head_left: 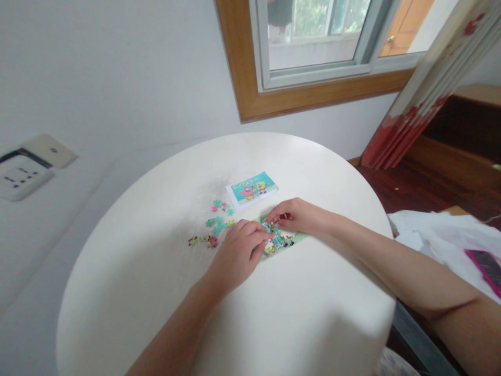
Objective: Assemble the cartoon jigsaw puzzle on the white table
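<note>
A small, partly joined jigsaw puzzle [282, 241] lies near the middle of a round white table [156, 292]. My left hand [238, 253] rests on the puzzle's left end, its fingers curled and pinched over the pieces. My right hand [298, 215] lies on the puzzle's upper edge with its fingers closed on a small piece. Several loose pieces [217, 223] in teal, pink and yellow lie scattered just left of my left hand. A cartoon reference card [252, 189] lies flat beyond the puzzle.
A white wall with a socket plate [23, 175] stands to the left. A wood-framed window [313, 62] is behind the table and a curtain [430, 89] hangs at the right. White cloth with a pink phone [487, 267] lies at the right.
</note>
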`<state>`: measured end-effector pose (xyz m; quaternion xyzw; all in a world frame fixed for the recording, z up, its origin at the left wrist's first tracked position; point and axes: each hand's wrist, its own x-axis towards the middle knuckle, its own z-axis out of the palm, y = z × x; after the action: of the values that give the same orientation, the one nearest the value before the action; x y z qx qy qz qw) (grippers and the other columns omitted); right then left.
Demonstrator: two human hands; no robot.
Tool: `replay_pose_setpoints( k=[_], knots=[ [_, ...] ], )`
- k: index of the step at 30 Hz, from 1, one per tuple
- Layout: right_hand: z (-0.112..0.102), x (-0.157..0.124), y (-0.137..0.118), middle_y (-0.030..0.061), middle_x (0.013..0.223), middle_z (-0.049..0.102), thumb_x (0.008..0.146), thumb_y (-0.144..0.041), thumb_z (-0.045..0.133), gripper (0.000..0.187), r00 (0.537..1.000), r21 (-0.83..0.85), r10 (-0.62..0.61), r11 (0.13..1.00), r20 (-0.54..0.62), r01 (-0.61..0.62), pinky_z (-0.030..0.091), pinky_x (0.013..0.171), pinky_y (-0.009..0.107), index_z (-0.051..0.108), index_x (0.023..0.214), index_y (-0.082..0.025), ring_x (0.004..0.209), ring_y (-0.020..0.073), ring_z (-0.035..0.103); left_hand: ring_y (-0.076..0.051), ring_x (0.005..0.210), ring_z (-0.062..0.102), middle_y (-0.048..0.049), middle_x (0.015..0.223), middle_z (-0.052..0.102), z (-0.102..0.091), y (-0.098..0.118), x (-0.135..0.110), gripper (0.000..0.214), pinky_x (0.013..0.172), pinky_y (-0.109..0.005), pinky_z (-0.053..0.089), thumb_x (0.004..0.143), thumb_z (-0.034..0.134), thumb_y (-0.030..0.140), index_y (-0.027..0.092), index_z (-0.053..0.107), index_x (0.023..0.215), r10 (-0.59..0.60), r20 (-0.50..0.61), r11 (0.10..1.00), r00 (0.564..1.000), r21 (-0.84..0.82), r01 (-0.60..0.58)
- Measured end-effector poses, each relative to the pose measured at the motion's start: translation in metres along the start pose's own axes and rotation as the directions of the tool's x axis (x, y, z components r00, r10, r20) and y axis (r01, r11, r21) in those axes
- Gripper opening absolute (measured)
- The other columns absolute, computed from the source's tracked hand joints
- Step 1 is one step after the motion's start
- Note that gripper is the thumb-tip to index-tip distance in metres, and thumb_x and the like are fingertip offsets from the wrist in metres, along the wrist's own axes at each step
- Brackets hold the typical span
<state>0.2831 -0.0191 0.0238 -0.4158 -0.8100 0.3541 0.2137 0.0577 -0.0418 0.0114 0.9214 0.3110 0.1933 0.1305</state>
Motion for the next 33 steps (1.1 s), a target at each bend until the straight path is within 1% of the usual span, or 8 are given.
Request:
replay_pose_setpoints(
  k=[3, 7, 11, 14, 23, 29, 33],
  knots=[
    [0.0003, -0.0006, 0.0006, 0.0045, 0.088, 0.074, 0.082, -0.008, 0.053, 0.033, 1.000, 0.017, 0.017, 1.000, -0.012, -0.017, 0.048, 0.072, 0.022, 0.073, 0.108, -0.013, 0.077, 0.0126, 0.065, -0.022, 0.102, 0.053, -0.0052, 0.105, 0.066, -0.0002, 0.0002, -0.0001, 0.021, 0.092, -0.040, 0.043, 0.093, 0.052, 0.015, 0.020, 0.069, 0.104, 0.002, -0.004, 1.000, 1.000, -0.005, -0.002],
    [-0.0007, -0.0008, -0.0012, 0.0044, 0.092, 0.075, 0.084, -0.010, 0.052, 0.031, 1.000, -0.012, -0.003, 1.000, 0.005, 0.003, 0.047, 0.074, 0.022, 0.075, 0.104, -0.015, 0.079, 0.0127, 0.065, -0.022, 0.102, 0.053, -0.0053, 0.106, 0.066, 0.0004, -0.0005, -0.0004, 0.021, 0.092, -0.039, 0.043, 0.093, 0.052, 0.015, 0.020, 0.069, 0.104, 0.010, -0.008, 1.000, 1.000, -0.007, -0.010],
    [-0.0018, -0.0007, -0.0026, 0.0026, 0.093, 0.075, 0.083, -0.007, 0.051, 0.034, 1.000, 0.009, 0.003, 1.000, 0.016, -0.003, 0.046, 0.074, 0.022, 0.075, 0.103, -0.018, 0.080, 0.0123, 0.064, -0.022, 0.102, 0.053, -0.0056, 0.106, 0.065, 0.0005, -0.0011, -0.0004, 0.021, 0.092, -0.039, 0.043, 0.092, 0.052, 0.015, 0.021, 0.069, 0.104, 0.009, -0.008, 1.000, 1.000, -0.008, -0.009],
    [-0.0024, -0.0006, -0.0009, 0.0033, 0.093, 0.075, 0.082, -0.007, 0.050, 0.034, 1.000, 0.007, -0.004, 1.000, 0.015, 0.004, 0.047, 0.074, 0.024, 0.075, 0.103, -0.018, 0.080, 0.0128, 0.063, -0.022, 0.101, 0.053, -0.0055, 0.106, 0.065, 0.0002, -0.0010, -0.0005, 0.022, 0.092, -0.039, 0.043, 0.092, 0.052, 0.014, 0.021, 0.069, 0.104, 0.008, -0.004, 1.000, 1.000, -0.009, -0.008],
    [-0.0039, 0.0006, 0.0023, 0.0027, 0.093, 0.073, 0.079, -0.005, 0.050, 0.037, 1.000, 0.012, -0.013, 1.000, -0.020, 0.013, 0.046, 0.075, 0.024, 0.075, 0.103, -0.020, 0.080, 0.0130, 0.062, -0.022, 0.101, 0.054, -0.0049, 0.105, 0.066, 0.0003, -0.0001, -0.0006, 0.021, 0.092, -0.040, 0.043, 0.092, 0.052, 0.015, 0.022, 0.069, 0.103, -0.004, -0.006, 1.000, 1.000, -0.022, 0.004],
    [-0.0054, 0.0010, 0.0030, 0.0036, 0.093, 0.073, 0.082, -0.014, 0.052, 0.028, 0.998, 0.131, 0.034, 0.991, -0.049, -0.028, 0.048, 0.079, 0.026, 0.073, 0.100, -0.017, 0.086, 0.0146, 0.064, -0.022, 0.102, 0.054, -0.0050, 0.105, 0.066, 0.0008, -0.0010, -0.0006, 0.022, 0.091, -0.039, 0.044, 0.092, 0.052, 0.015, 0.021, 0.069, 0.103, 0.003, -0.013, 1.000, 1.000, -0.020, -0.003],
    [-0.0042, 0.0009, 0.0053, 0.0030, 0.087, 0.071, 0.081, -0.016, 0.053, 0.024, 0.994, 0.256, 0.092, 0.964, -0.062, -0.073, 0.050, 0.079, 0.027, 0.071, 0.098, -0.015, 0.082, 0.0132, 0.064, -0.022, 0.103, 0.054, -0.0053, 0.105, 0.066, 0.0018, -0.0018, -0.0013, 0.021, 0.091, -0.040, 0.044, 0.092, 0.052, 0.017, 0.022, 0.069, 0.104, -0.005, -0.009, 1.000, 1.000, -0.016, 0.005]
  ],
)
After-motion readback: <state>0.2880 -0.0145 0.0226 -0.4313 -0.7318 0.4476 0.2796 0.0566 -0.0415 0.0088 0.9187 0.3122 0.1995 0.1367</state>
